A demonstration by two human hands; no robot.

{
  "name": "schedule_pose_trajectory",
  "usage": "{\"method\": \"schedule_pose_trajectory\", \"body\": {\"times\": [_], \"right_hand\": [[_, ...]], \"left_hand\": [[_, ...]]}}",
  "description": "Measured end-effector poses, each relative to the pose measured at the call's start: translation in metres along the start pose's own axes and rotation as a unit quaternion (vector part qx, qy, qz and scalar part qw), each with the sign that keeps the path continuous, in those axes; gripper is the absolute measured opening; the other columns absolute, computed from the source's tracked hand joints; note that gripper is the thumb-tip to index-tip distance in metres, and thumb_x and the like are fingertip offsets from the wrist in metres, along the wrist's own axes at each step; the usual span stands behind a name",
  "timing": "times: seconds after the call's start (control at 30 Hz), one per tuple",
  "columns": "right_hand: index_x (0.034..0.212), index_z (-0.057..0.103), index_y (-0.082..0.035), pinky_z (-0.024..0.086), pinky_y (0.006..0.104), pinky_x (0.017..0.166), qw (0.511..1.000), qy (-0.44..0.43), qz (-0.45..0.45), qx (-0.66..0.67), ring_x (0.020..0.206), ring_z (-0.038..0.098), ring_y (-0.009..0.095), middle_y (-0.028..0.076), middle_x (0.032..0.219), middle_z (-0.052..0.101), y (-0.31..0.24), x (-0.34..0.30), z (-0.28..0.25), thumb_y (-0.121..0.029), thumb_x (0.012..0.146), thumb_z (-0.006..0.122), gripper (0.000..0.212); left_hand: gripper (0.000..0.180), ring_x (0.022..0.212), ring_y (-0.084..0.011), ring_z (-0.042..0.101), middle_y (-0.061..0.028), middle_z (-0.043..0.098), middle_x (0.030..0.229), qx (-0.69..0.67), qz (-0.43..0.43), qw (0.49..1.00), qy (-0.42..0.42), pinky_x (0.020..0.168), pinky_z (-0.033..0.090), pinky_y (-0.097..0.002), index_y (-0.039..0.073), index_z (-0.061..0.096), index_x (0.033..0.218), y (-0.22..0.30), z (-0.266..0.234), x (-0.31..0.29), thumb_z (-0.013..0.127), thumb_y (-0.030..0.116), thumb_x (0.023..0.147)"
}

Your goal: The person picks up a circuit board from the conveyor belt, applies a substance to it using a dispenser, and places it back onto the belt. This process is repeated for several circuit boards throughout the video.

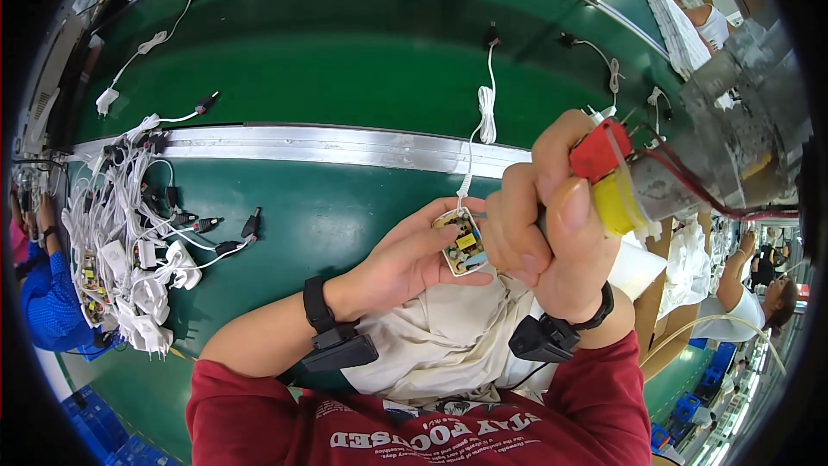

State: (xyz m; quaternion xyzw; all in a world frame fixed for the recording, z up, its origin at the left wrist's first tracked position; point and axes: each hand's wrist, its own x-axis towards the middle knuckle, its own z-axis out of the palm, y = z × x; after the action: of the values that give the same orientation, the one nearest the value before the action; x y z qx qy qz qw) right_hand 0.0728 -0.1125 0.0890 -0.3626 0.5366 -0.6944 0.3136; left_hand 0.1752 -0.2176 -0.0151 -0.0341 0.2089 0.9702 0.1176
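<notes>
My left hand (405, 255) holds an opened white power adapter (460, 271) with its circuit board facing up. The board carries a yellow-labelled part, and a white cable runs from the case's far end. My right hand (556, 224) is wrapped round a hand-held tool (668, 190) with a stained grey cylindrical body, a red switch block, yellow tape and red and black wires. Its fingers hide part of the tool. A pale blue tip shows at the adapter's lower right; I cannot tell whether it touches the board.
Tangled white adapters with cables (129, 250) are heaped at the left of the green worktop (285, 267). A metal rail (328, 145) separates it from a green belt (345, 60), where several cabled adapters lie. Beige cloth (431, 336) covers my lap. Other people sit at both sides.
</notes>
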Motion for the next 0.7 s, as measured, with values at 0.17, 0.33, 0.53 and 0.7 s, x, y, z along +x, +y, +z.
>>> {"method": "schedule_pose_trajectory", "body": {"times": [0.17, 0.33, 0.53, 0.7], "right_hand": [[0.094, 0.033, -0.008, 0.025, 0.0237, 0.034, 1.000, -0.003, -0.002, -0.014, 0.034, 0.029, 0.007, -0.002, 0.047, 0.034, -0.001, 0.000, 0.001, -0.049, 0.090, 0.050, 0.044], [0.104, 0.033, -0.005, 0.025, 0.0232, 0.034, 1.000, 0.009, -0.001, -0.017, 0.034, 0.029, 0.007, -0.002, 0.047, 0.033, -0.006, 0.004, -0.004, -0.049, 0.091, 0.048, 0.048], [0.107, 0.033, -0.004, 0.025, 0.0225, 0.034, 0.999, 0.016, -0.030, 0.019, 0.034, 0.028, 0.007, -0.002, 0.048, 0.032, -0.009, 0.002, 0.006, -0.048, 0.092, 0.047, 0.048], [0.106, 0.035, -0.005, 0.023, 0.0219, 0.034, 0.999, 0.018, -0.019, 0.043, 0.035, 0.027, 0.006, -0.004, 0.048, 0.029, -0.008, -0.003, 0.008, -0.044, 0.094, 0.046, 0.042]], "left_hand": [[0.042, 0.113, -0.0240, 0.052, -0.0125, 0.044, 0.124, -0.006, 0.003, 1.000, 0.003, 0.097, 0.045, -0.0460, 0.003, 0.029, 0.133, 0.001, -0.001, -0.001, 0.041, 0.018, 0.096], [0.041, 0.112, -0.0219, 0.053, -0.0108, 0.046, 0.123, 0.016, 0.001, 1.000, 0.004, 0.096, 0.046, -0.0433, 0.004, 0.031, 0.132, 0.003, 0.000, 0.004, 0.042, 0.018, 0.096], [0.038, 0.107, -0.0184, 0.054, -0.0088, 0.048, 0.121, 0.187, 0.086, 0.979, -0.011, 0.090, 0.048, -0.0378, 0.003, 0.035, 0.129, 0.034, 0.002, 0.041, 0.045, 0.016, 0.095], [0.048, 0.099, -0.0243, 0.057, -0.0137, 0.052, 0.115, 0.612, 0.284, 0.738, 0.007, 0.079, 0.050, -0.0329, 0.000, 0.040, 0.125, 0.085, 0.029, 0.106, 0.059, 0.012, 0.083]]}}
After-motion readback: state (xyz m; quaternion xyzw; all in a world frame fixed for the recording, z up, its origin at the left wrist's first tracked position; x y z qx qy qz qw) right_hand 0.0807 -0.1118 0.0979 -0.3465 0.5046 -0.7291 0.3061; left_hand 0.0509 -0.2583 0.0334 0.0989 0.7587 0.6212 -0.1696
